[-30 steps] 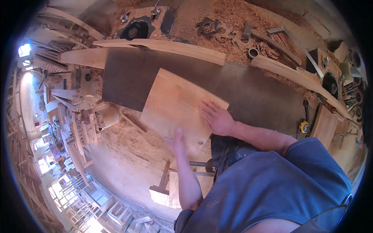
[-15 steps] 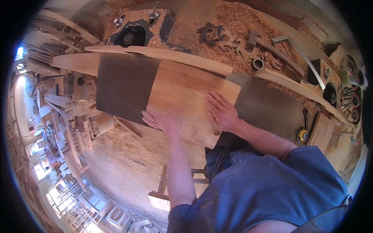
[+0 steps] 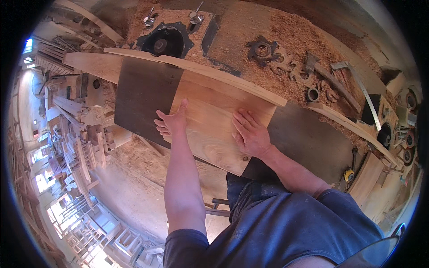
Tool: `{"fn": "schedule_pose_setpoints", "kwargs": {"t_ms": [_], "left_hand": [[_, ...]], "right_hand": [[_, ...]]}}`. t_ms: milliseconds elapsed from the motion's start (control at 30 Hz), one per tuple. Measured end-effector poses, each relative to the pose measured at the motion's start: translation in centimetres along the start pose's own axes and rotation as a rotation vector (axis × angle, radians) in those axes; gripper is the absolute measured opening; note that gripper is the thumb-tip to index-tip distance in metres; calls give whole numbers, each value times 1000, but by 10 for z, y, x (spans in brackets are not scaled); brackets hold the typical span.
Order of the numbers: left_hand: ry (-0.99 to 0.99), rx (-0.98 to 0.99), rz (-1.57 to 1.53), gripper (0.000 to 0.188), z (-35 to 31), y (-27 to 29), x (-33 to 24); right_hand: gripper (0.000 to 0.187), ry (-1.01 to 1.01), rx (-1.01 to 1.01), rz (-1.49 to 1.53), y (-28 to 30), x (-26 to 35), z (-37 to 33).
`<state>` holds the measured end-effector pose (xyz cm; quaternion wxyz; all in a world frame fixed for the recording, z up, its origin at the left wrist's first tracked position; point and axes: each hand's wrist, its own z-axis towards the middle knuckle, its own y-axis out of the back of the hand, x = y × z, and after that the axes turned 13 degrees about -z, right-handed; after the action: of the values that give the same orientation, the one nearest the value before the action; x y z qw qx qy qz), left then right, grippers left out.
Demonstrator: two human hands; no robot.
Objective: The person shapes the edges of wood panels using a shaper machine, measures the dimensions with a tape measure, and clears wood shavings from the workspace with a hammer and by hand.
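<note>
A pale wooden board lies on a dark flat machine table, its far edge along a long wooden fence strip. My left hand is at the board's left edge, thumb raised and fingers spread; whether it touches the edge I cannot tell. Flat on the right part of the board rests my right hand, its fingers stretched out and nothing gripped. A dark knot shows in the board near my right wrist.
Behind the fence, sawdust covers a surface with a toothed cutter head, a metal ring, a hammer and a metal square. A yellow tape measure lies at the right. Stacked wood pieces stand at the left.
My left hand has moved left to the board's edge, its thumb now up. The board sits closer against the fence. My right hand stays on it. The whole view has shifted slightly.
</note>
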<state>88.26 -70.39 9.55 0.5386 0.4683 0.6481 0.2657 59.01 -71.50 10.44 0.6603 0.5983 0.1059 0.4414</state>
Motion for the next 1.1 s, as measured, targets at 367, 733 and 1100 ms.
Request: {"fn": "schedule_pose_setpoints", "kwargs": {"t_ms": [367,733,1100], "left_hand": [[24,25,-3,145,37,7,-4],[-11,-5,15,146,63,11,-8],[-623,-104,273,70,24,-22,-21]], "right_hand": [[62,-19,95,43,-8,14,30],[61,-47,69,56,-21,25,50],[59,-23,25,12,-43,41,81]]}}
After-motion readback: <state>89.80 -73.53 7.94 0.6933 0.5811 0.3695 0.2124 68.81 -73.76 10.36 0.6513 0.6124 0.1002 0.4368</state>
